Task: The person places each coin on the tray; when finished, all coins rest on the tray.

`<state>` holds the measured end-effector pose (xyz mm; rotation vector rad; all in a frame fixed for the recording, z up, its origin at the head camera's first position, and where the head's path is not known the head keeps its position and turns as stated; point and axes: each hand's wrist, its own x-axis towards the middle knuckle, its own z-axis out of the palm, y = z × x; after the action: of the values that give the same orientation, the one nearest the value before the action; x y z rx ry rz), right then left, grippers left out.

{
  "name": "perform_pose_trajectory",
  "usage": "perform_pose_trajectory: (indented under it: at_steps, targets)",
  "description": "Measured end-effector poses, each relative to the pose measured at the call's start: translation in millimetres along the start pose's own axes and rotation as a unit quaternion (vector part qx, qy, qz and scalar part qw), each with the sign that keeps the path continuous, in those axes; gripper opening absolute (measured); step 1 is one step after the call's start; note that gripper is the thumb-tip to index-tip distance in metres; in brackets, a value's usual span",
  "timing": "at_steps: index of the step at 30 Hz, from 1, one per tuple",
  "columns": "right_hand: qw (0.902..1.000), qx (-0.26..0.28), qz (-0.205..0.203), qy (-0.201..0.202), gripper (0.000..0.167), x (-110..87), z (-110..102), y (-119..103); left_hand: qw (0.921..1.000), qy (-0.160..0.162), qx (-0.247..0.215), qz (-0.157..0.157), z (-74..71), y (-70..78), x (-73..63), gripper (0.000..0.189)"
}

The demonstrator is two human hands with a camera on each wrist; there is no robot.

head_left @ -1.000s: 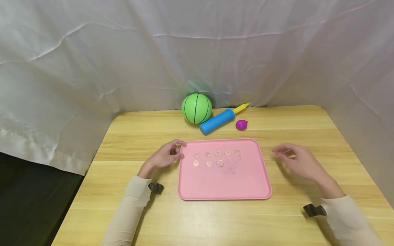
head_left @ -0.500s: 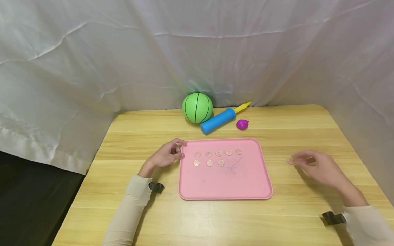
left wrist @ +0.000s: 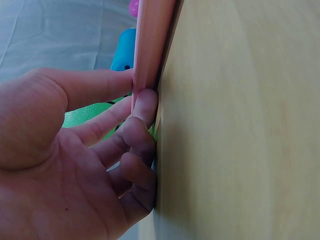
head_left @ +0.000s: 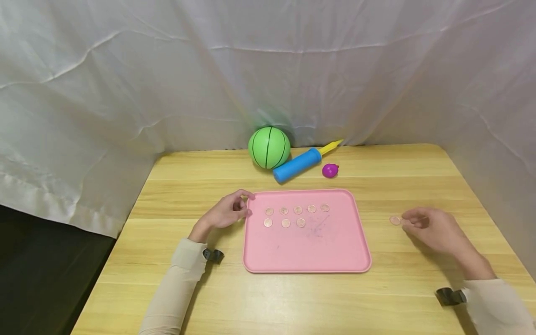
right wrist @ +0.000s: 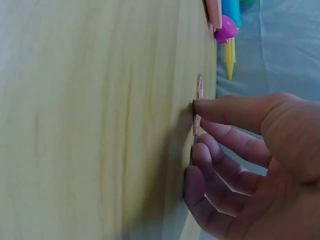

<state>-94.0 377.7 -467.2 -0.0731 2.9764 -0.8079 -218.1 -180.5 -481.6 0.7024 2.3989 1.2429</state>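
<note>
My left hand [head_left: 226,210] holds the left edge of a pink tray [head_left: 305,263]; in the left wrist view its thumb and index finger [left wrist: 146,102] are at the tray's wall. Several copper-coloured coins [head_left: 298,210] lie flat in two rows in the tray's upper part. Right of the tray, my right hand [head_left: 437,232] is low at the table, thumb and index finger pinching a coin [right wrist: 196,126] partly covered by them. Another coin [head_left: 395,220] lies just beyond the fingertips, also visible edge-on in the right wrist view.
Behind the tray, a green ball [head_left: 269,148] stands against a blue hand pump [head_left: 298,165] with a yellow nozzle. A small magenta object [head_left: 330,170] lies right of the pump. Pale curtains [head_left: 293,83] border the wooden table [head_left: 305,302].
My right hand has moved right and slightly towards me, away from the tray's side, to the loose coins; in the last half second it barely shifts. The left hand stays at the tray.
</note>
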Motion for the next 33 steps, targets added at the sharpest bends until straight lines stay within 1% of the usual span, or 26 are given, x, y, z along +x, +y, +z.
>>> perform_pose_trajectory:
  at_steps: [5,9,12,16,18,20,22,25,29,33]
  targets:
    - [0.9999,-0.001,0.011,-0.004,0.031,-0.5,-2,2,1.0000,-0.001,0.000,0.001,0.1,1.4,-0.2,0.044]
    - [0.9993,0.006,0.019,-0.033,0.034,0.4,-6,3,1.0000,-0.001,-0.001,0.001,0.5,2.4,-0.7,0.044]
    - [0.9986,0.012,0.021,-0.047,0.032,0.6,-6,4,1.0000,-0.002,-0.002,0.001,0.8,2.4,-0.5,0.044]
    - [0.9991,0.031,0.003,-0.029,0.021,-0.3,-2,1,1.0000,-0.003,0.002,0.003,0.3,2.4,-0.5,0.043]
    - [0.9990,0.041,-0.007,-0.014,0.019,0.4,1,-3,1.0000,-0.004,0.003,0.005,-0.2,2.3,-0.3,0.042]
    - [0.9983,0.055,-0.020,-0.005,0.017,2.0,4,-8,1.0000,-0.003,0.004,0.004,-1.3,2.9,-1.1,0.042]
    - [0.9973,0.068,-0.025,-0.006,0.016,3.1,5,-16,1.0000,-0.004,0.002,0.002,-1.3,3.1,-1.2,0.042]
    - [0.9948,0.097,-0.019,-0.025,0.017,4.3,6,-32,1.0000,-0.005,0.002,-0.002,-0.7,3.5,-1.6,0.043]
    - [0.9918,0.120,-0.006,-0.044,0.027,10.6,11,-54,1.0000,-0.004,0.002,-0.003,-0.4,3.3,-1.7,0.044]
    - [0.9898,0.131,-0.015,-0.055,0.032,20.9,20,-74,1.0000,-0.004,0.003,-0.003,-0.8,2.3,-1.4,0.044]
